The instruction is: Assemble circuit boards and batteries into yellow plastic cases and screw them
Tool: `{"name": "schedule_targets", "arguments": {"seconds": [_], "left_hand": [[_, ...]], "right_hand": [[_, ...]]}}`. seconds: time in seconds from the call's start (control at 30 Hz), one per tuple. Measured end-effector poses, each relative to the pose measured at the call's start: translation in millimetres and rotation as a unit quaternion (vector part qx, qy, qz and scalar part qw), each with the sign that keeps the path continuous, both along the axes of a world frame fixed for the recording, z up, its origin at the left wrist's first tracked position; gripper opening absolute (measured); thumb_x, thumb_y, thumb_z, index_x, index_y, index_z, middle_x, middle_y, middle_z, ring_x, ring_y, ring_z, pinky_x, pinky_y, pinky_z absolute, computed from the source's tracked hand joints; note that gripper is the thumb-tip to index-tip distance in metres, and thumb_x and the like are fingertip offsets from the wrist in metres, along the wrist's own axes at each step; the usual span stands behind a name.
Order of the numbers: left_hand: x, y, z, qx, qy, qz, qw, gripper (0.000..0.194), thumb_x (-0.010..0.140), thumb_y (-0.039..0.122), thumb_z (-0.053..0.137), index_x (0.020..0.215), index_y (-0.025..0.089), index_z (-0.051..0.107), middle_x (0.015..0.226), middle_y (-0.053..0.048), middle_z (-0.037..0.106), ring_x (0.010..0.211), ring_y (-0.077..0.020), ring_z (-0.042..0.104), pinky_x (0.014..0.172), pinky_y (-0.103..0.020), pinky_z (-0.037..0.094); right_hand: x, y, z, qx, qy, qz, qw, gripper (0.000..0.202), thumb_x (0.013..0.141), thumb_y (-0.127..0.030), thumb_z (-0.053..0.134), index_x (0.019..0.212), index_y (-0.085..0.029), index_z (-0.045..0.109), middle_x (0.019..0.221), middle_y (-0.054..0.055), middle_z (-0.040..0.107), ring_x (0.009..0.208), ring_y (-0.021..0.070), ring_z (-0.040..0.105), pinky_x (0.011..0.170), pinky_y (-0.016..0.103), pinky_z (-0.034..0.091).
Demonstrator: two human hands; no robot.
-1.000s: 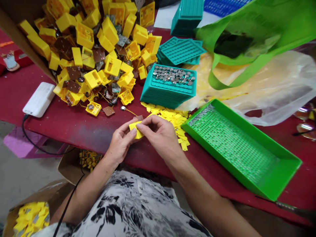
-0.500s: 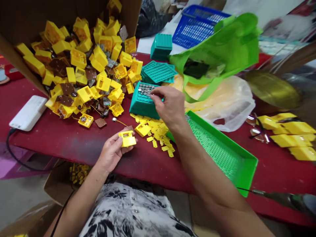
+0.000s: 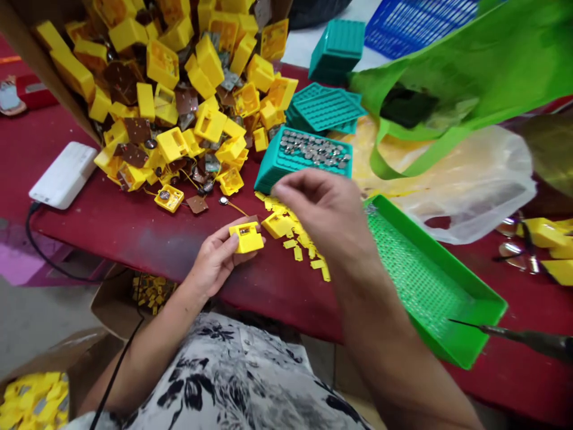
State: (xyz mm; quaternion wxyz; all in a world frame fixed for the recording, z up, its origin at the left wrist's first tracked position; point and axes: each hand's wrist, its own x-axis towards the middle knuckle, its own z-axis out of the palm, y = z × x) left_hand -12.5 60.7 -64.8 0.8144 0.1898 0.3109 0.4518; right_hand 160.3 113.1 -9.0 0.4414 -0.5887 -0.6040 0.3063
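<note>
My left hand (image 3: 215, 260) holds a small yellow plastic case (image 3: 249, 240) between thumb and fingers, its side with a rectangular opening turned up. A brown circuit board partly shows behind the case. My right hand (image 3: 329, 218) is in the air above small yellow plastic pieces (image 3: 299, 253), its thumb and index finger pinched together. Whatever is in the pinch is too small and blurred to make out. Just beyond that hand, many silver button cells (image 3: 313, 148) lie on top of a stack of teal ridged trays (image 3: 274, 164).
A large pile of yellow cases (image 3: 174, 144) with boards and wires spills from a cardboard box at the left. A green perforated basket (image 3: 416, 280) sits at the right, a screwdriver-like tool (image 3: 514, 335) over its edge. A white power bank (image 3: 65, 174) lies at far left.
My right hand has left the button cells and come back toward me, still pinched. My left hand keeps hold of the yellow case. The view has shifted, so things sit differently in it.
</note>
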Motion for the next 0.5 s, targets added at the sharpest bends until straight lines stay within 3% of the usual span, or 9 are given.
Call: {"name": "schedule_targets", "arguments": {"seconds": [0.07,0.17,0.5], "left_hand": [[1.1,-0.4,-1.2,0.0,0.002,0.014,1.0,0.045,0.073,0.036,0.087,0.114,0.019,0.076,0.113,-0.008,0.077,0.094,-0.0191,0.074,0.082,-0.027,0.06],[2.8,-1.1,-2.3,0.014,0.009,0.02,1.0,0.047,0.072,0.037,0.087,0.114,0.019,0.076,0.112,-0.009,0.077,0.101,-0.0218,0.072,0.088,-0.031,0.059],[6.4,-2.7,-4.4,0.034,0.036,0.022,0.999,0.048,0.072,0.038,0.088,0.116,0.021,0.076,0.125,-0.01,0.074,0.111,-0.0247,0.07,0.097,-0.037,0.056]], "right_hand": [[-18.0,-26.0,-4.0,-0.06,0.097,0.031,0.993,0.018,0.079,-0.035,0.067,0.077,-0.018,0.065,0.073,0.002,0.065,0.065,0.0129,0.057,0.061,0.027,0.046],[-34.6,-46.8,-15.2,-0.094,0.148,0.017,0.984,0.019,0.076,-0.036,0.067,0.076,-0.017,0.066,0.075,0.002,0.067,0.068,0.0123,0.059,0.064,0.026,0.046],[-39.1,-49.3,-29.4,-0.108,0.192,-0.046,0.974,0.023,0.069,-0.039,0.069,0.071,-0.017,0.064,0.072,0.002,0.066,0.065,0.0122,0.057,0.065,0.027,0.048]]}}
